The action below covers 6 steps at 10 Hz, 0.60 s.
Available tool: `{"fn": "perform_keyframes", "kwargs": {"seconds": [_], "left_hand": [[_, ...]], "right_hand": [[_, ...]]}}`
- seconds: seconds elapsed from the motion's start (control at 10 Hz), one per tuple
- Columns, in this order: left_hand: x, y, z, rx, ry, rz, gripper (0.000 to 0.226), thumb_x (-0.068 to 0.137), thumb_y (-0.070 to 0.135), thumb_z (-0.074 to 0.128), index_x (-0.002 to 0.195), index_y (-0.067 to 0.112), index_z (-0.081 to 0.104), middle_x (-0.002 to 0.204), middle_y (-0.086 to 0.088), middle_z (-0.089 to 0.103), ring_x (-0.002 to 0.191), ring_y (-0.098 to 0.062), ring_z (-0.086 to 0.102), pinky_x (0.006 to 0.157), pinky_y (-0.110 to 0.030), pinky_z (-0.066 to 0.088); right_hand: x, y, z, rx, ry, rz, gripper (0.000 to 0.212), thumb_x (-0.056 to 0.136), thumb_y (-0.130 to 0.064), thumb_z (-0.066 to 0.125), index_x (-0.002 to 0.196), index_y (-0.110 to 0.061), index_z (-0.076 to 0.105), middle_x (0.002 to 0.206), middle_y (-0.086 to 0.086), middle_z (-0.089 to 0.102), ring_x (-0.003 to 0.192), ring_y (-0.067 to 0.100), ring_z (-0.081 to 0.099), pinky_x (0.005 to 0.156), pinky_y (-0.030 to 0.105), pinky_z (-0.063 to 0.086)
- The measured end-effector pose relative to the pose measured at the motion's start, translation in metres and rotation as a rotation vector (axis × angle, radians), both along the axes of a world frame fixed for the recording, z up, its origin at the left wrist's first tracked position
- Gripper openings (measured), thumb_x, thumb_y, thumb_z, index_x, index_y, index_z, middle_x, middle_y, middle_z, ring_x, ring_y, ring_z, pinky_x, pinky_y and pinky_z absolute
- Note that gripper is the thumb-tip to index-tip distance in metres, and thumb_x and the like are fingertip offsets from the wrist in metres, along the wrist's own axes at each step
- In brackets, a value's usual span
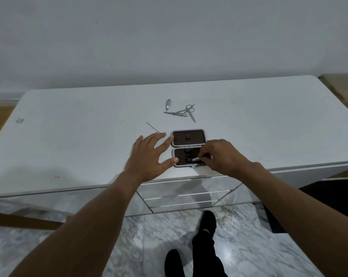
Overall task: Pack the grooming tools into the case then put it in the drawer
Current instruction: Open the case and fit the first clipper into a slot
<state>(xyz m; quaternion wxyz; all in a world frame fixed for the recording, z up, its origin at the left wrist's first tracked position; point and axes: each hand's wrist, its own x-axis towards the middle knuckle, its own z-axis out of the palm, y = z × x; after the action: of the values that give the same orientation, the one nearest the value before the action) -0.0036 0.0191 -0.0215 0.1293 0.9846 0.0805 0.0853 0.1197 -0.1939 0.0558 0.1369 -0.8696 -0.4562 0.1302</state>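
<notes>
- Case (189,139): laid open and flat on the white dresser top (69,140), near the front edge; two dark-lined halves, one at 12 o'clock, one at 6.
- Left hand (149,156): spread, fingers straight, gripping nothing; fingertips against the case's 9 o'clock edge, thumb at the near half's corner.
- Right hand (223,156): at 3 o'clock of the near half, fingers curled, pinching a small metal tool (197,158) over the lining, tip toward 9 o'clock.
- Loose at 12 o'clock, well apart from the case: nail clipper (167,104); scissors (189,109) crossed over a slim file-like piece (174,113). Nearer, at 11 o'clock: thin pick (152,127).
- Drawers (181,194): below the front edge at 6 o'clock, closed as far as can be told.
- Step in hand, as judged: seating the pinched tool under the near half's loops. Best done low and level, slid along the lining rather than pressed down; left fingertips braced against any skating toward 9 o'clock; pinch eased only after a firm catch in the loop.
</notes>
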Motion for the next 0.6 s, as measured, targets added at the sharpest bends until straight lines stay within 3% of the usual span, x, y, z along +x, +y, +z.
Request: {"fn": "perform_keyframes", "kwargs": {"seconds": [0.6], "left_hand": [[0.000, -0.001, -0.001, -0.007, -0.024, 0.010, 0.071, 0.089, 0.073, 0.031, 0.151, 0.037, 0.030, 0.154, 0.004, 0.037, 0.144, -0.017, 0.027, 0.118, -0.052, 0.018]], "right_hand": [[-0.008, 0.013, -0.003, 0.007, 0.056, 0.004, 0.022, 0.088, -0.011, 0.058, 0.099, -0.014, 0.076, 0.100, 0.010, 0.072, 0.091, 0.030, 0.064, 0.078, 0.035, 0.050]]}}
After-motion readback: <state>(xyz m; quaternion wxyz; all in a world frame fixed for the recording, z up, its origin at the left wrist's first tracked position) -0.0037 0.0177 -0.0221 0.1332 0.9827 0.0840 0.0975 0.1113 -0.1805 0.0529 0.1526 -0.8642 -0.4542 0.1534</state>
